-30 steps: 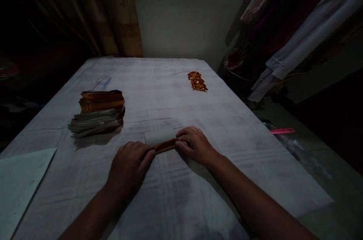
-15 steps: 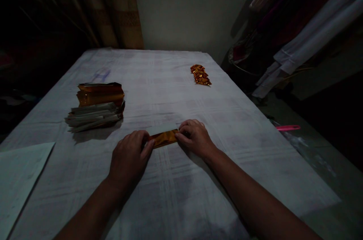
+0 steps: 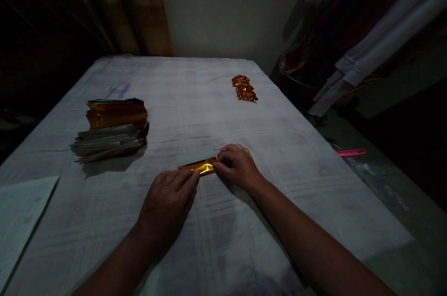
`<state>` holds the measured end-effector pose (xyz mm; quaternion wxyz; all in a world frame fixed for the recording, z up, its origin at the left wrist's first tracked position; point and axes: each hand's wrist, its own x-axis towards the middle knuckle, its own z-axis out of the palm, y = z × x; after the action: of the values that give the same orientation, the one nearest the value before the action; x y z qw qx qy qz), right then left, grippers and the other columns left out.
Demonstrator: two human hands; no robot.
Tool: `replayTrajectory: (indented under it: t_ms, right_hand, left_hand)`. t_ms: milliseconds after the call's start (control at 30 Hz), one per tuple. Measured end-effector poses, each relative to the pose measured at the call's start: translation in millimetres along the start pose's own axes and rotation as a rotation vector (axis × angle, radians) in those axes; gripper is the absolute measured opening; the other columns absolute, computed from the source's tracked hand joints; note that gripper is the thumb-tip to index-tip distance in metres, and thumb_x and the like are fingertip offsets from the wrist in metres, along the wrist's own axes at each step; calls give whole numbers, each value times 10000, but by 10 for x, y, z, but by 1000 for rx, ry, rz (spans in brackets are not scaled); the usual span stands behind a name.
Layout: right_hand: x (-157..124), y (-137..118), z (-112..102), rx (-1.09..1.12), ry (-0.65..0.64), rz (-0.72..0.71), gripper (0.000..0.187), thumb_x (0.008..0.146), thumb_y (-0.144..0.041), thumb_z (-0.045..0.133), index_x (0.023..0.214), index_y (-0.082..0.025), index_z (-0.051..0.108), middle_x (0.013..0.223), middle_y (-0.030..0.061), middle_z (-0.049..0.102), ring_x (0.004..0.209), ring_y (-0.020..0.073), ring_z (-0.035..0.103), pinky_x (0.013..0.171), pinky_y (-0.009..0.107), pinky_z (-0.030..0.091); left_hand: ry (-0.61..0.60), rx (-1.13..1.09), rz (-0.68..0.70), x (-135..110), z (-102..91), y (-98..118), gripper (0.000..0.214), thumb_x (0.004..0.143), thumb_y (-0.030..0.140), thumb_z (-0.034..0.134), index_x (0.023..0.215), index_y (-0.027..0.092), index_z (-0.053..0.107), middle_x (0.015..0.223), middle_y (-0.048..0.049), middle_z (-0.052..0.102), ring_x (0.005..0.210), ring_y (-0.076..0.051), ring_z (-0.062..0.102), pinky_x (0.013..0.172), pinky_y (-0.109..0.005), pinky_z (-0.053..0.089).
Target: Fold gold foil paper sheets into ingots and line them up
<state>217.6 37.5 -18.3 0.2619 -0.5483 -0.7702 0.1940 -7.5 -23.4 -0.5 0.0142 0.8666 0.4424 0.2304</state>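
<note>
The gold foil strip (image 3: 197, 167) lies on the counter (image 3: 244, 128) between both hands. The right hand (image 3: 237, 165) pinches its right end. The left hand (image 3: 167, 203) rests flat and unclenched, fingertips touching its near edge.

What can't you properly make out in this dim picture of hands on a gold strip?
All in the head view:
Gold strip: its right end is covered by the right hand; the grip cannot be told.
Pale sheet: cut off by the left edge.
Pink object: too small and dim on the dark floor to identify.
Small gold pieces: too small to count.
Stack: too dim to count its sheets.
</note>
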Motion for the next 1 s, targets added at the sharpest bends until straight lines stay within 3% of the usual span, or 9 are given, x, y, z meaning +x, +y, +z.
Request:
replayTrajectory:
  t_ms: [800, 1000]
  right_hand:
    - [-2, -35, -11, 25, 12, 16, 135, 793, -198, 779, 726, -222, 664, 896, 16, 694, 904, 208, 601, 842, 363, 371]
    - [-25, -38, 5, -32, 35, 4, 139, 797, -217, 774, 885, -234, 668, 959, 27, 696, 958, 232, 594, 826, 358, 366]
  left_hand:
    - [-23, 155, 65, 11, -2, 11, 304, 1024, 200, 432, 1173, 167, 695, 1126, -109, 745, 969, -272, 681, 833, -452, 504]
    - [-44, 137, 57, 9, 3, 7, 310, 1018, 201, 442, 1208, 204, 686, 1114, -98, 740, 969, -275, 675, 823, -452, 493]
